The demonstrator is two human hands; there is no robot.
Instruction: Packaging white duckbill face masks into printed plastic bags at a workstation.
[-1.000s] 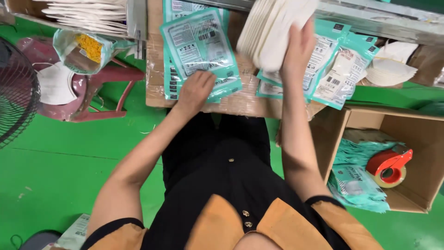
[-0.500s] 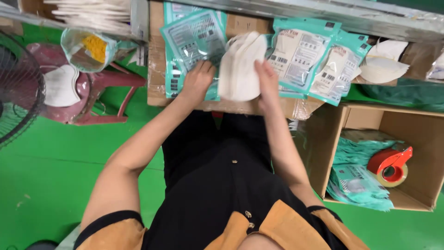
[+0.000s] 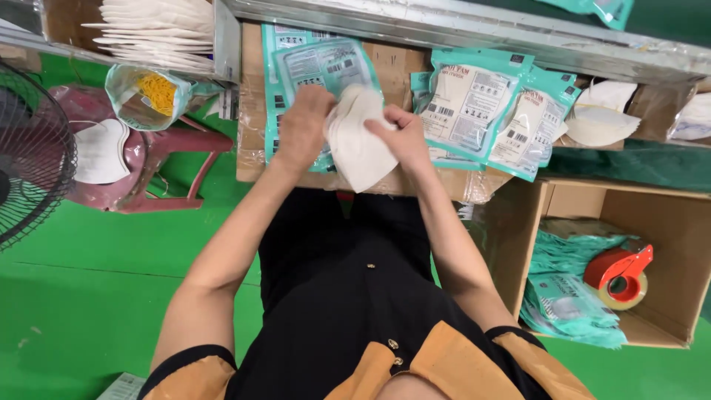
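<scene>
1. Green floor all round, with a black fan (image 3: pixel 26 155) and a red plastic stool (image 3: pixel 141 159) off to my left.
2. Loose stack of white folded masks (image 3: pixel 159 30) on the shelf, not bagged yet.
3. My left hand (image 3: pixel 302 130) pinches the teal plastic pouch (image 3: pixel 326 67) on the cardboard worktop (image 3: pixel 400 63).
4. My right hand (image 3: pixel 404 137) grips a small bundle of white masks (image 3: pixel 359 144), just at the pouch mouth, not in.
5. Filled teal packets (image 3: pixel 474 104) lie right of that; more in the open cardboard box (image 3: pixel 666 215) by a red tape dispenser (image 3: pixel 618 274).

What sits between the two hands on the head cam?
A small stack of white folded masks, pinched by the left hand and right hand, over a teal pouch. Head view shows it.
</scene>
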